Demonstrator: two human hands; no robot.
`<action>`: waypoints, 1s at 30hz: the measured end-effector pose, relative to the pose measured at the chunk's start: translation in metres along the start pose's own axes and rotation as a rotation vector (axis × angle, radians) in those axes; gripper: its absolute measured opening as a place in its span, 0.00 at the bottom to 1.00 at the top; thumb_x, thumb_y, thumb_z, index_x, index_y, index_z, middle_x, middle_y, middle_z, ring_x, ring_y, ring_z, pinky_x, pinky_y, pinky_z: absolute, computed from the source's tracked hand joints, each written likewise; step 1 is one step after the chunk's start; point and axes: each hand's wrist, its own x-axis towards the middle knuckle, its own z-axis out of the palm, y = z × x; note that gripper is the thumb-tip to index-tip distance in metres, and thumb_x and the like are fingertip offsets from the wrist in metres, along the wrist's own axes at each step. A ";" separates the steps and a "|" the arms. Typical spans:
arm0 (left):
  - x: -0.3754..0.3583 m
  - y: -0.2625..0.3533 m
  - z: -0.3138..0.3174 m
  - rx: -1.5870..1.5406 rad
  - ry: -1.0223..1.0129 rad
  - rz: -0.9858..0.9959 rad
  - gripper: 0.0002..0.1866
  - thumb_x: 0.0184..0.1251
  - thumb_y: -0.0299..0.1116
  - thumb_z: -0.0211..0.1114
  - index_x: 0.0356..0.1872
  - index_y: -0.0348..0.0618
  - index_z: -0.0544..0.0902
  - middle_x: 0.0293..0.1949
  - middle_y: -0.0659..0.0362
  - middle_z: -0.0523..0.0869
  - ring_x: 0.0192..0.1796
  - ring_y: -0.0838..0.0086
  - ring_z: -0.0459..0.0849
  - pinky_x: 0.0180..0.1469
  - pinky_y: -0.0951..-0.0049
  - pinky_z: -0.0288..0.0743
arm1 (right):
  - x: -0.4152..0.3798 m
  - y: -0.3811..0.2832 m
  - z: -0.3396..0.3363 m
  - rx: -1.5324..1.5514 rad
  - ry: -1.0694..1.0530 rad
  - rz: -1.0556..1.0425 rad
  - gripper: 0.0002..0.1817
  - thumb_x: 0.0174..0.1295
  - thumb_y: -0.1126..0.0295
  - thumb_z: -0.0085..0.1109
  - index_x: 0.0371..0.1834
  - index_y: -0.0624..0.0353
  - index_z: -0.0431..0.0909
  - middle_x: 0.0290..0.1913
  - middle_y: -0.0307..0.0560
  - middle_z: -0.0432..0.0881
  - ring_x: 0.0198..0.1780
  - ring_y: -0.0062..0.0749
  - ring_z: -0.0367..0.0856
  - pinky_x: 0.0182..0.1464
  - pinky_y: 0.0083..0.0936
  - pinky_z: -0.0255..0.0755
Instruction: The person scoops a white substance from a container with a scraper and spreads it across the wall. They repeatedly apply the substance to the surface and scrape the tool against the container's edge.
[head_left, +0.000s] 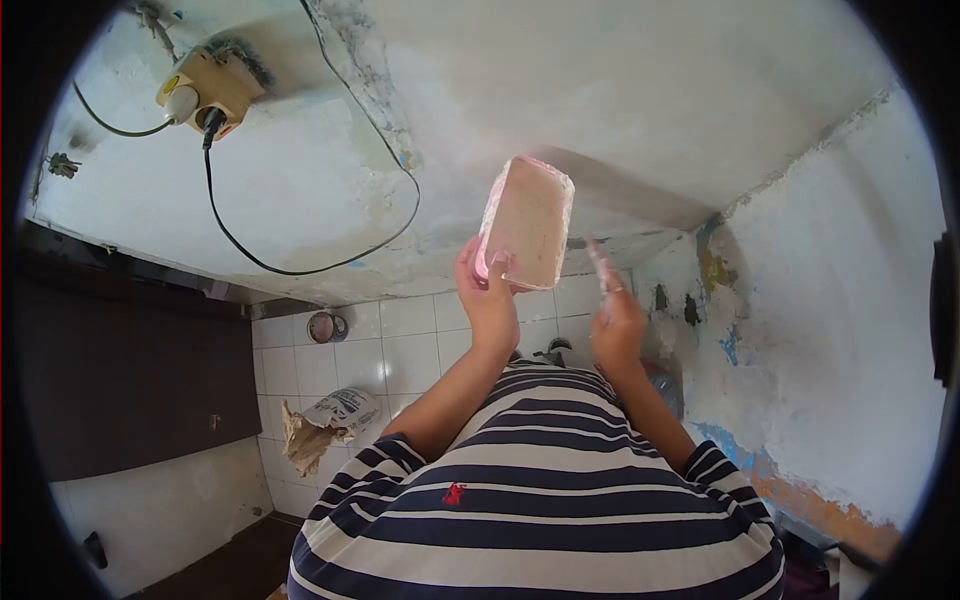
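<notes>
My left hand [490, 295] is closed on a pink plastic tub [530, 225], thumb over its near rim and fingers round its side. The tub is tilted toward me. Whitish smears coat its rim, and a pale beige layer covers its inside. To the right of the tub, my right hand [618, 325] is closed round a thin, plaster-smeared putty knife [603, 265], seen nearly edge-on and pointing up toward the wall. The knife and the tub are apart. Ahead of both hands rises a patchy, whitish wall [640, 90].
A power socket block [210, 90] with two plugs hangs on the wall at upper left, its black cable [300, 270] looping down. On the tiled floor [410, 360] are a torn paper sack [335, 420] and a small bucket [325, 327]. A peeling wall [820, 300] stands at right, a dark panel [130, 370] at left.
</notes>
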 end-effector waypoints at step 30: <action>0.004 -0.013 -0.019 0.161 -0.056 -0.105 0.25 0.75 0.28 0.59 0.69 0.41 0.63 0.59 0.50 0.78 0.56 0.70 0.81 0.57 0.71 0.79 | 0.040 0.024 -0.028 0.865 0.341 0.401 0.14 0.72 0.78 0.52 0.58 0.67 0.75 0.49 0.43 0.81 0.45 0.26 0.82 0.50 0.24 0.77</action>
